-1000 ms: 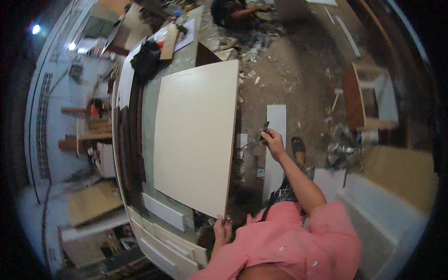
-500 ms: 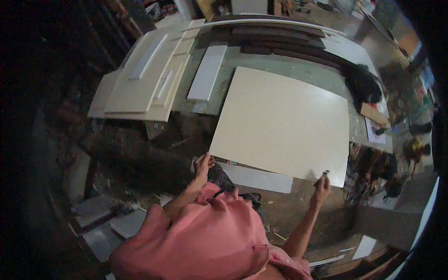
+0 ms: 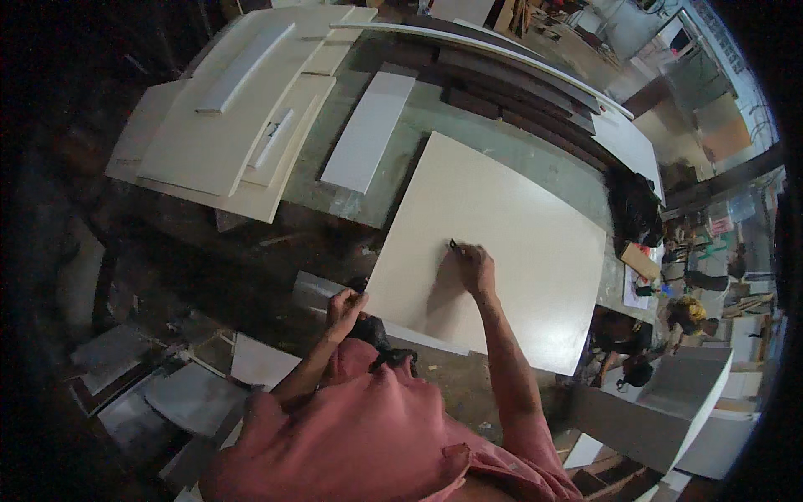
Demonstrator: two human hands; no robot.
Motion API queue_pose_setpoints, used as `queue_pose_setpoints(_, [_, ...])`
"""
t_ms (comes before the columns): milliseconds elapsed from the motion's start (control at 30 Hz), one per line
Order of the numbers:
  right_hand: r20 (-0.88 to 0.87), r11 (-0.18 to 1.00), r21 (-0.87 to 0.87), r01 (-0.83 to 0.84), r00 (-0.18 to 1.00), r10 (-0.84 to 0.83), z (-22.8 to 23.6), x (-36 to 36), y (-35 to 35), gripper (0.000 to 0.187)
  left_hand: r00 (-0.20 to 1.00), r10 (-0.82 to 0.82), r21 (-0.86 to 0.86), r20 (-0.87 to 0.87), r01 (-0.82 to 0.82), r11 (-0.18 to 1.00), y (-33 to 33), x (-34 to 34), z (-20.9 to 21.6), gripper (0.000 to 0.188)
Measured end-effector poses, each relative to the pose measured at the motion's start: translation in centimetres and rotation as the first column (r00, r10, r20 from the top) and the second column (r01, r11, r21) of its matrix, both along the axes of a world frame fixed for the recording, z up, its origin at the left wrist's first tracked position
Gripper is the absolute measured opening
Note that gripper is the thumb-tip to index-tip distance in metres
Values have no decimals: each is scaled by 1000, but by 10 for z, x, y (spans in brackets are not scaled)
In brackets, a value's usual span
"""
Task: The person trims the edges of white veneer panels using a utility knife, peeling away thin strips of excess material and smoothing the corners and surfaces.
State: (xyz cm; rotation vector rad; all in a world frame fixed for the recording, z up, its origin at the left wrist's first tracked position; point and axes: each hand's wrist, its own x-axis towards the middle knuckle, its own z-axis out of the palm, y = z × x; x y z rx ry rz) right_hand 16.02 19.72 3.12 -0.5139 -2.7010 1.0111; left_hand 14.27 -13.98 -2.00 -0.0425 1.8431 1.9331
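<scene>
A large cream board (image 3: 510, 226) lies flat on the green-topped table (image 3: 452, 125), its near edge reaching out toward me. At its near left corner, my left hand (image 3: 345, 311) is closed with the fingers on the edge. My right hand (image 3: 477, 272) is raised over the left part of the board, its shadow falling on the surface below. Its fingers are wrapped round a small dark tool (image 3: 455, 247) whose tip points to the far left. The tool's kind is too small to make out.
A narrow white panel (image 3: 368, 130) lies left of the board. Further left are stacked cream panels (image 3: 226, 109) with white strips on top. Dark brown planks (image 3: 519, 92) line the far side. A black plastic bag (image 3: 633, 205) and a wooden block (image 3: 640, 261) sit at the right.
My right hand, with the small dark tool, has moved from the board's near right corner leftward and away from me, over the board. My left hand stays at the near left corner.
</scene>
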Motion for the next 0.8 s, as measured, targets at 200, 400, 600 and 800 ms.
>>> queue_pose_setpoints(200, [-122,989,143,32,992,-14,-22,-138,60,25,955,-268,-212,-129,237,948,-9,-16,0,27])
queue_pose_setpoints(400, [-99,974,202,106,991,-88,-7,-249,68,22,882,-436,-234,-178,393,889,-2,-61,72,22])
queue_pose_setpoints(600, [-131,974,154,169,980,-149,-14,-281,62,23,877,-349,142,331,320,937,-15,-23,11,21])
queue_pose_setpoints(800, [-95,972,218,83,993,-63,-4,-289,56,26,820,-372,19,435,405,914,-10,-55,64,22])
